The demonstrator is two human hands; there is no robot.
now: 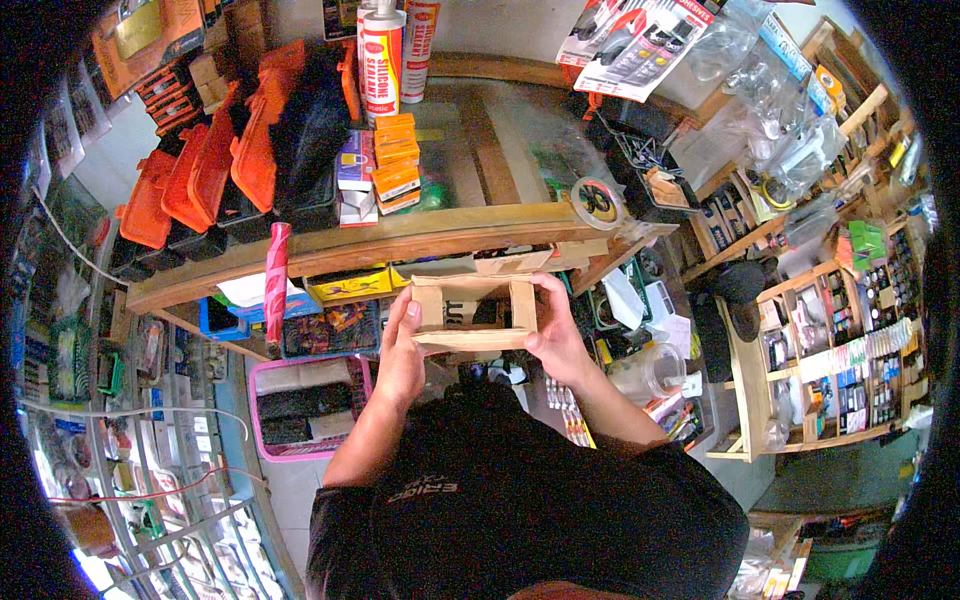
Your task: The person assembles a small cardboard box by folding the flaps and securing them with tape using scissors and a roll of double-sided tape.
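Between my two hands is a small tan box (474,340), open on the side toward me; whether it is cardboard or thin wood I cannot tell. Dark print shows inside its opening. My left hand (402,352) grips the box's left end, with the thumb along the side. At the right end my right hand (558,335) holds it, fingers over the far corner and thumb at the near corner. The box is held in front of a wood-edged counter (420,232), near the shelf under its top.
Orange bins (205,180), sealant tubes (383,60), small orange boxes (396,150) and a tape roll (597,202) sit on the counter. A pink wrapped roll (277,280) stands at its front edge. Below left is a pink basket (256,420); wooden shelves (748,400) stand right.
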